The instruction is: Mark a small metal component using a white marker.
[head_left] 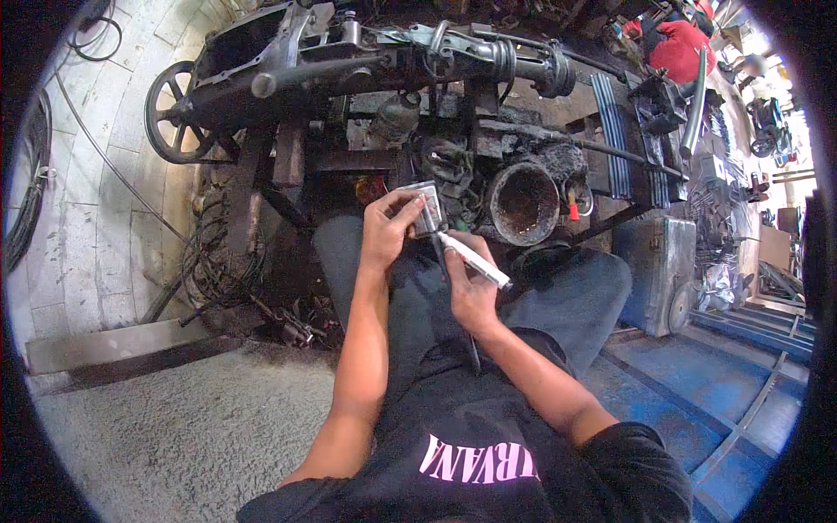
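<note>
My left hand [386, 231] pinches a small flat metal plate [433, 218], thumb on its face, above my lap. In my right hand [473, 292] is a white marker pen [475, 260], gripped like a writing tool. Its tip points up and left, at the plate's lower edge; whether it touches, I cannot tell. A thin dark strip [474, 356] shows below my right hand, and its upper part is hidden by the fingers. Just beyond my hands stands a round rusty metal pot [525, 205] with dark residue inside.
A long greasy machine frame [349, 74] with a spoked wheel [179, 112] runs across the far side. Tangled cables [214, 261] lie on the left. Blue-grey metal strips [610, 131] and a grey metal box [656, 270] stand right. A person in red [684, 48] is farther off.
</note>
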`<action>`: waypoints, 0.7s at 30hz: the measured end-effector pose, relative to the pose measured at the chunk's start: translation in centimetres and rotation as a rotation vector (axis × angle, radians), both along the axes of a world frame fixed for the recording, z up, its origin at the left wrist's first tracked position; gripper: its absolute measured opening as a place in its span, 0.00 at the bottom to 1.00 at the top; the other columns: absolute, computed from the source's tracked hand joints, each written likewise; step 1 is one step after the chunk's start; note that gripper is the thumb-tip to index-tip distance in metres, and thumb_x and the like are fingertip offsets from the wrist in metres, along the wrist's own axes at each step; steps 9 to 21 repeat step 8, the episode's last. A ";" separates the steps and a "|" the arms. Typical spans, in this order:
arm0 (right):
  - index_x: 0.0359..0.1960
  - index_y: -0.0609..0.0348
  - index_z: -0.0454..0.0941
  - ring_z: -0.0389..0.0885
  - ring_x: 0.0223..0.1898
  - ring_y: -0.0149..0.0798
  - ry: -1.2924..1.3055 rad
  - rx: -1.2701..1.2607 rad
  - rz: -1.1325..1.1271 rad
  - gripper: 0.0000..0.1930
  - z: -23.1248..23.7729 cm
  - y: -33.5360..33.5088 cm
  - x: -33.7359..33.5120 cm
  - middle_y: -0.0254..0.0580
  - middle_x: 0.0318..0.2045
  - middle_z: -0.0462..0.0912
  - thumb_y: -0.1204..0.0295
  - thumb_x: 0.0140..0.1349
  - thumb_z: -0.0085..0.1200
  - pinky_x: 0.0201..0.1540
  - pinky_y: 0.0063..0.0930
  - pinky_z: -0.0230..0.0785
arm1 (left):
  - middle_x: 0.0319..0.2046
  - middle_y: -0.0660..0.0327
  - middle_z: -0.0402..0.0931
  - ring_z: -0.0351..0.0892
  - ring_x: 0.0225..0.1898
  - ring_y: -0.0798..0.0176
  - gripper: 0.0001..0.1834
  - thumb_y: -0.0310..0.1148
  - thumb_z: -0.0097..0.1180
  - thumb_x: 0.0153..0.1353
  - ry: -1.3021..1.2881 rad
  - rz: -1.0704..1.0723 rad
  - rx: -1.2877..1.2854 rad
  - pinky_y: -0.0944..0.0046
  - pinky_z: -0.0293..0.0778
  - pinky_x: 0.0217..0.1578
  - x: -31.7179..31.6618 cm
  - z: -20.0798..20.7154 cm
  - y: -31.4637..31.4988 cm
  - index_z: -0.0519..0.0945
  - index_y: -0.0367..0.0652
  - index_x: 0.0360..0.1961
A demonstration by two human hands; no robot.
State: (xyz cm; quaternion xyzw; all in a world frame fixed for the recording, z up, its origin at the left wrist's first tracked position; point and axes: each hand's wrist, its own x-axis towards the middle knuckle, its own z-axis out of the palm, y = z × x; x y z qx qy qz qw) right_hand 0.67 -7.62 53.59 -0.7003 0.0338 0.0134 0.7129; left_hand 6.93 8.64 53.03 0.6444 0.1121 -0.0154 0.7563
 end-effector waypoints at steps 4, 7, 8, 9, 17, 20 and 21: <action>0.55 0.62 0.75 0.76 0.42 0.28 0.004 0.076 0.014 0.12 1.2 0.2 0.0 0.39 0.45 0.80 0.73 0.73 0.53 0.44 0.22 0.71 | 0.28 0.66 0.82 0.73 0.23 0.77 0.10 0.34 0.64 0.66 0.014 -0.001 0.005 0.73 0.67 0.22 -0.1 0.2 0.2 0.86 0.37 0.41; 0.59 0.60 0.72 0.78 0.43 0.27 0.048 0.170 -0.038 0.15 0.4 -0.4 0.4 0.40 0.46 0.81 0.73 0.73 0.53 0.44 0.22 0.73 | 0.27 0.66 0.82 0.73 0.22 0.76 0.10 0.34 0.64 0.65 0.020 -0.021 0.061 0.73 0.67 0.22 0.1 0.6 0.3 0.86 0.37 0.40; 0.59 0.59 0.72 0.79 0.46 0.27 0.056 0.163 -0.037 0.16 0.6 -0.5 0.4 0.40 0.46 0.81 0.71 0.74 0.53 0.47 0.22 0.74 | 0.27 0.66 0.82 0.74 0.23 0.75 0.11 0.35 0.65 0.65 0.045 -0.020 0.061 0.73 0.67 0.22 0.1 0.9 0.3 0.86 0.37 0.40; 0.59 0.59 0.72 0.79 0.46 0.27 0.056 0.163 -0.037 0.16 0.6 -0.5 0.4 0.40 0.46 0.81 0.71 0.74 0.53 0.47 0.22 0.74 | 0.27 0.66 0.82 0.74 0.23 0.75 0.11 0.35 0.65 0.65 0.045 -0.020 0.061 0.73 0.67 0.22 0.1 0.9 0.3 0.86 0.37 0.40; 0.59 0.59 0.72 0.79 0.46 0.27 0.056 0.163 -0.037 0.16 0.6 -0.5 0.4 0.40 0.46 0.81 0.71 0.74 0.53 0.47 0.22 0.74 | 0.27 0.66 0.82 0.74 0.23 0.75 0.11 0.35 0.65 0.65 0.045 -0.020 0.061 0.73 0.67 0.22 0.1 0.9 0.3 0.86 0.37 0.40; 0.59 0.59 0.72 0.79 0.46 0.27 0.056 0.163 -0.037 0.16 0.6 -0.5 0.4 0.40 0.46 0.81 0.71 0.74 0.53 0.47 0.22 0.74 | 0.27 0.66 0.82 0.74 0.23 0.75 0.11 0.35 0.65 0.65 0.045 -0.020 0.061 0.73 0.67 0.22 0.1 0.9 0.3 0.86 0.37 0.40; 0.59 0.59 0.72 0.79 0.46 0.27 0.056 0.163 -0.037 0.16 0.6 -0.5 0.4 0.40 0.46 0.81 0.71 0.74 0.53 0.47 0.22 0.74 | 0.27 0.66 0.82 0.74 0.23 0.75 0.11 0.35 0.65 0.65 0.045 -0.020 0.061 0.73 0.67 0.22 0.1 0.9 0.3 0.86 0.37 0.40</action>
